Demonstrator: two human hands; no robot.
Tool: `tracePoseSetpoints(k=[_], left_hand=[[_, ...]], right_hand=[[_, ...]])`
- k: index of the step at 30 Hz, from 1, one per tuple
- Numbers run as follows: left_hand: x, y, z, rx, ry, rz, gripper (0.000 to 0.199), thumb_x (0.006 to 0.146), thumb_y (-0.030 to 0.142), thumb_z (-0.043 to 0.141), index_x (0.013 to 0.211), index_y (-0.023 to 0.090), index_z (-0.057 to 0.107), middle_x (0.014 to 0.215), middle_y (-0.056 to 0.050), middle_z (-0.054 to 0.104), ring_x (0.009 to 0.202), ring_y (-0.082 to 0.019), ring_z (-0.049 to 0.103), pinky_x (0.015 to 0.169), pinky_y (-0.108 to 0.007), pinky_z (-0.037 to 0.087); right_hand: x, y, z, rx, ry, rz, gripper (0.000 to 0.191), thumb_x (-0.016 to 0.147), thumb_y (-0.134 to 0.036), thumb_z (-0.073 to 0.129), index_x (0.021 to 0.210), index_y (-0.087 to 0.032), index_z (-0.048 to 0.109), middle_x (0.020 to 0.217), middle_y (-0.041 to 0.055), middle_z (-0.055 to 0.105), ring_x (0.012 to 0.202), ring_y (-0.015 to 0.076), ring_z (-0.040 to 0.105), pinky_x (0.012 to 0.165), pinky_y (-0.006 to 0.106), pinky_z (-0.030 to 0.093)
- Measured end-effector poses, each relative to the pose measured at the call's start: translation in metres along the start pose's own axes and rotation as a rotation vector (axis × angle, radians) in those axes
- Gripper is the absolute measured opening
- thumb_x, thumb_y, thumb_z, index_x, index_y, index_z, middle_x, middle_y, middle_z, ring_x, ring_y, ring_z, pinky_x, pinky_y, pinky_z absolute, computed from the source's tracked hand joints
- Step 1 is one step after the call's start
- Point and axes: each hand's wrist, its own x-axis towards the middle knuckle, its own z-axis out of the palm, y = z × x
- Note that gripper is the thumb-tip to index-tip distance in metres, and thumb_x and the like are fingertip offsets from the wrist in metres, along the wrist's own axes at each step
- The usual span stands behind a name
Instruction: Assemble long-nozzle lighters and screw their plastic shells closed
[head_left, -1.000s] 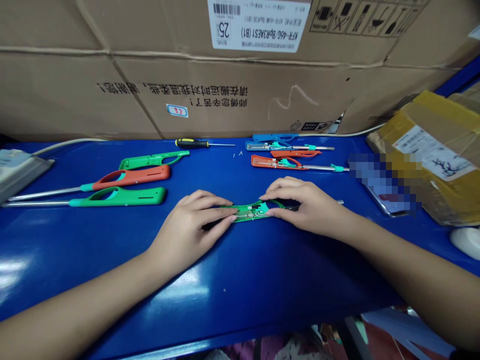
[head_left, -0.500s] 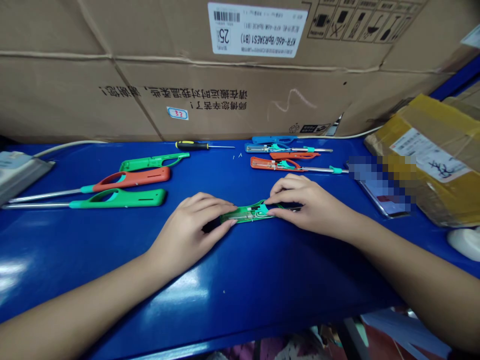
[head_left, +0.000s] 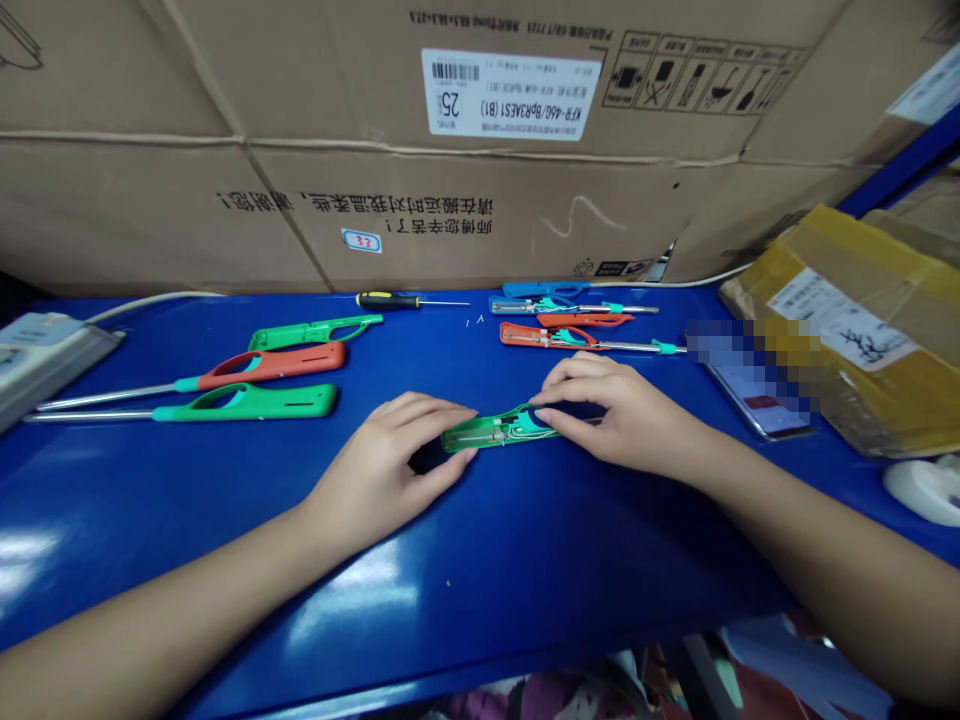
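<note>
An opened green lighter body (head_left: pixel 480 434) lies at the centre of the blue table, its inner parts and white wires showing. My left hand (head_left: pixel 390 450) pinches its left end between thumb and fingers. At the other end, my right hand (head_left: pixel 600 405) has thumb and fingertips closed on the lighter, beside the teal trigger (head_left: pixel 523 421). A metal rod partly shows under the right fingers. Behind the right hand lie an opened orange lighter (head_left: pixel 525 335) and an opened blue lighter (head_left: pixel 517 304).
At left are a green half shell (head_left: pixel 315 331), an orange lighter (head_left: pixel 277 364) and a green lighter (head_left: pixel 270 402). A screwdriver (head_left: pixel 390 301) lies behind. A large carton (head_left: pixel 300 160) stands at the back; a phone (head_left: pixel 757 390) and a taped box (head_left: pixel 862 330) are at right.
The camera view has tilted up slightly. My right thumb has moved a little up and left over the lighter's inner parts. My left hand keeps its hold on the left end.
</note>
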Motion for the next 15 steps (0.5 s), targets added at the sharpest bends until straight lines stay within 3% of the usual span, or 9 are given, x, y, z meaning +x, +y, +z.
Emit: tracePoseSetpoints(k=[8, 15], left_hand=[[-0.001, -0.003, 0.000, 0.059, -0.029, -0.024, 0.030, 0.093, 0.027, 0.067, 0.122, 0.020, 0.067, 0.113, -0.007, 0.074, 0.104, -0.023, 0.065, 0.092, -0.042, 0.051], [-0.001, -0.003, -0.001, 0.039, -0.033, -0.032, 0.028, 0.094, 0.027, 0.067, 0.121, 0.021, 0.068, 0.112, -0.008, 0.075, 0.103, -0.024, 0.065, 0.092, -0.042, 0.052]], right_hand=[[0.000, 0.005, 0.002, -0.052, -0.073, 0.005, 0.010, 0.092, -0.025, 0.069, 0.084, -0.020, 0.073, 0.087, 0.0043, 0.071, 0.086, 0.0189, 0.063, 0.083, 0.036, 0.047], [0.001, 0.004, 0.010, 0.033, -0.082, 0.064, 0.010, 0.090, -0.020, 0.070, 0.080, -0.019, 0.072, 0.082, 0.0026, 0.070, 0.079, 0.0168, 0.060, 0.078, 0.033, 0.046]])
